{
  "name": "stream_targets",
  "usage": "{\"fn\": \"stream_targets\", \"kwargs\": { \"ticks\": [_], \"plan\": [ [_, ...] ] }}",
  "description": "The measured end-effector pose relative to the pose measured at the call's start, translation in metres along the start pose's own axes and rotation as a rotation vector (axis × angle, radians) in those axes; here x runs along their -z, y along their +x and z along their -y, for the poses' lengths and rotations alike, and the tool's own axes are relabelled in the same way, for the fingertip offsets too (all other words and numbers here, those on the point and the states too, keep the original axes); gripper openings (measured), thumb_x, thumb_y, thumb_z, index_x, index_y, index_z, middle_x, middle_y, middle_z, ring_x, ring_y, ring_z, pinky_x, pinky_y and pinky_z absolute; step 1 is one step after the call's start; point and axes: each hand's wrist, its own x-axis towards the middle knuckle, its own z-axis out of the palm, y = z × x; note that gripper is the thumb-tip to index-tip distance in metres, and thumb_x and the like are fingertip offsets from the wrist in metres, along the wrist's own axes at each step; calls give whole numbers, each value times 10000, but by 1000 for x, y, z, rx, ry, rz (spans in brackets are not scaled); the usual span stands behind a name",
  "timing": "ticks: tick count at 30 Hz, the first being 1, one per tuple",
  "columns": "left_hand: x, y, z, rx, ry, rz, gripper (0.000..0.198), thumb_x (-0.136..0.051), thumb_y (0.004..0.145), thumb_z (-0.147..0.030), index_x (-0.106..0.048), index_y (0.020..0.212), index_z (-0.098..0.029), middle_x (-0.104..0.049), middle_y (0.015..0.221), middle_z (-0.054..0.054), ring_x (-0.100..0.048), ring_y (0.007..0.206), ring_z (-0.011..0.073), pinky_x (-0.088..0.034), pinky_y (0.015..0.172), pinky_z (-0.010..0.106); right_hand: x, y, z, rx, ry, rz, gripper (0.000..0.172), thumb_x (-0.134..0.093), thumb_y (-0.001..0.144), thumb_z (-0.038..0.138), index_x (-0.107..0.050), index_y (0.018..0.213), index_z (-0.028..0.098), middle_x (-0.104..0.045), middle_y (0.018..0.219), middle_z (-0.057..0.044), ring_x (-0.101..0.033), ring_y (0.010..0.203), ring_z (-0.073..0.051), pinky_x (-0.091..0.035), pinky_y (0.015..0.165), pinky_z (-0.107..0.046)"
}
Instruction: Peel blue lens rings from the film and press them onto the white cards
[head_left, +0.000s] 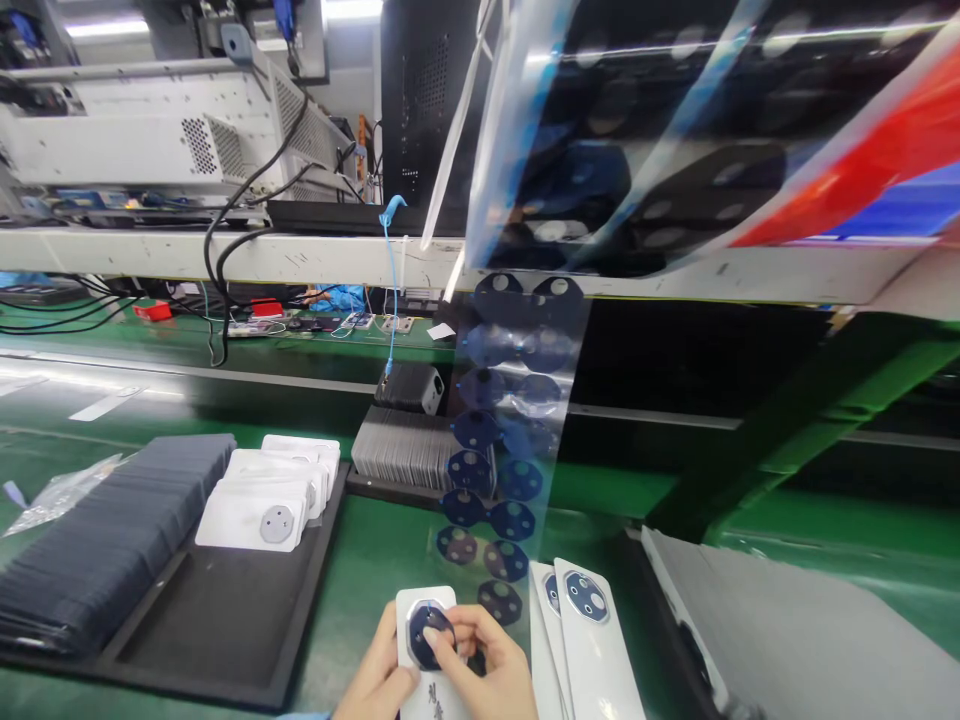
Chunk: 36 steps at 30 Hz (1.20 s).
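Observation:
A white phone back cover lies under my hands at the bottom centre, black writing on its lower part. My left hand is closed round its left side. My right hand pinches a dark camera film sticker with thumb and forefinger, over the cover's camera area; I cannot tell whether it is fully stuck down. Just beyond hangs a clear sheet carrying rows of dark round stickers. To the right, a few white back covers with dark camera areas lie overlapped.
At left, a black tray holds a row of dark grey sheets and loose white covers. More covers stand in a tray behind. On the right lies a grey row. A white shelf beam crosses above, with cables.

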Motion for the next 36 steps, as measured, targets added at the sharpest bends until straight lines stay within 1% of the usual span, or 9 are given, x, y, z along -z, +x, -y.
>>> {"fn": "stream_targets", "kwargs": {
  "ticks": [3,8,13,17,23,28,32,34,36],
  "plan": [
    [1,-1,-2,15,25,13,508,-558,826,-177,-494,1325,-245,-638,1254,66,-553,1184,267,-413,948,338,0,0,1,-3,1,-4,338,-761,650,503,-667,739,191,-627,608,-8,-522,593,-167,-410,604,-274],
    [4,-1,-1,13,103,-7,529,-524,826,-110,-491,1335,-251,-613,1296,48,-481,1268,251,-366,1027,335,-1,-1,6,-16,-20,-12,313,-763,650,476,-666,728,189,-631,612,-7,-523,594,-164,-414,610,-274],
    [4,-2,2,22,119,-31,554,-499,818,-86,-481,1344,-256,-602,1314,41,-504,1245,253,-363,1032,347,0,-1,7,-23,-25,-10,336,-764,649,497,-668,728,185,-632,614,-14,-520,601,-171,-418,609,-281],
    [2,-2,-1,30,105,-21,550,-487,816,-77,-488,1334,-260,-610,1305,44,-515,1235,257,-384,1014,354,1,-1,9,-33,-40,8,326,-753,661,493,-671,735,187,-630,619,-14,-517,604,-172,-411,608,-282],
    [1,-2,-4,20,104,-20,552,-500,808,-79,-495,1336,-242,-600,1315,57,-484,1269,273,-378,1033,372,2,-1,8,-36,-72,42,304,-748,666,471,-668,744,188,-630,620,-16,-515,609,-176,-415,608,-282],
    [3,-2,-2,13,120,-34,530,-523,825,-114,-508,1340,-241,-582,1338,58,-441,1306,284,-369,1051,384,1,-1,7,-18,-75,-1,317,-753,664,481,-666,735,184,-622,602,-8,-498,592,-167,-403,589,-275],
    [3,-2,-3,19,121,-46,521,-563,833,-149,-513,1344,-240,-572,1352,64,-437,1310,297,-338,1077,397,0,-2,8,-16,-113,19,311,-741,686,483,-670,759,190,-640,625,-12,-509,604,-169,-414,604,-276],
    [1,-2,-5,21,114,-59,499,-597,843,-202,-525,1334,-242,-571,1357,65,-453,1297,296,-318,1096,394,-1,-4,9,30,-144,-1,319,-729,701,506,-671,767,199,-640,642,-15,-546,614,-180,-438,622,-285],
    [-3,-2,-9,21,119,-79,449,-605,869,-290,-548,1311,-241,-580,1348,69,-459,1292,291,-314,1105,380,-2,-6,11,116,-182,-36,315,-708,727,520,-669,770,211,-633,682,-25,-584,634,-192,-467,650,-299]
  ]
}}
